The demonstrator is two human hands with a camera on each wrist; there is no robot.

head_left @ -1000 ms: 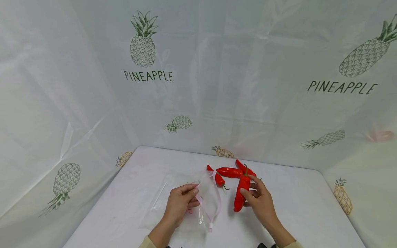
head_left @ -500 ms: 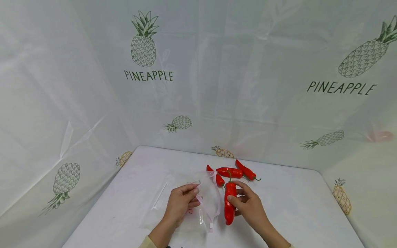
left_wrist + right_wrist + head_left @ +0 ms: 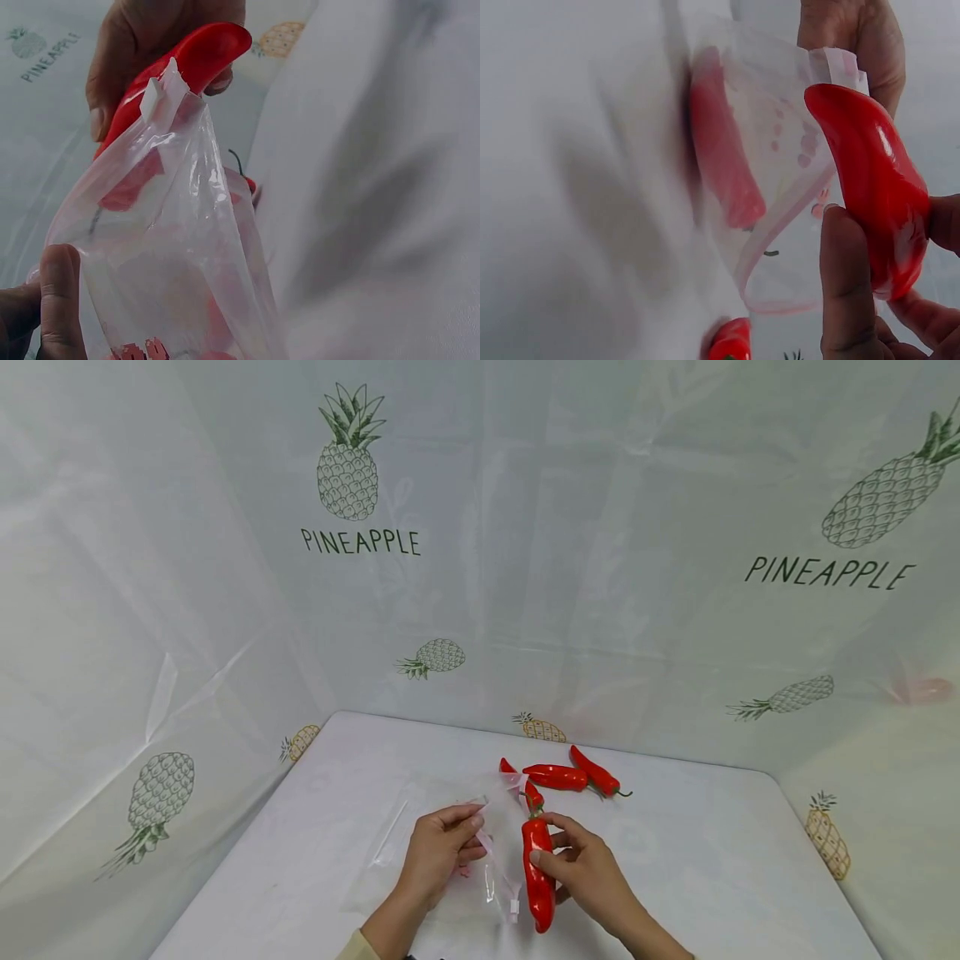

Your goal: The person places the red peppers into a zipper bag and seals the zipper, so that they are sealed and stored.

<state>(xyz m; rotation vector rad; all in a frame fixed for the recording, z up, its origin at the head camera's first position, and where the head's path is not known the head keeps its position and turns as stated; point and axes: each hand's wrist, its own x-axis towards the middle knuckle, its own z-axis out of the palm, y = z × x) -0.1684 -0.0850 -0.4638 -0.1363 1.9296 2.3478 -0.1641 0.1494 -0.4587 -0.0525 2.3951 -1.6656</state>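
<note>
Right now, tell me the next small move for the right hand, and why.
Probably ease the red pepper leftward into the clear bag: the right hand holds it just outside the bag's parted mouth, and the left hand pinches the bag's edge.

Wrist views look dim, glare streaking the red pepper [image 3: 877, 180].

From my end I see a glossy red pepper [image 3: 539, 881] held aslant, green stem away from me, blunt tip nearest, close by the open mouth of a clear zip bag [image 3: 482, 893]. The bag's edge is pink, its corner bearing a white slider [image 3: 151, 99]; another red pepper [image 3: 724, 142] lies inside, blurred through the film.
</note>
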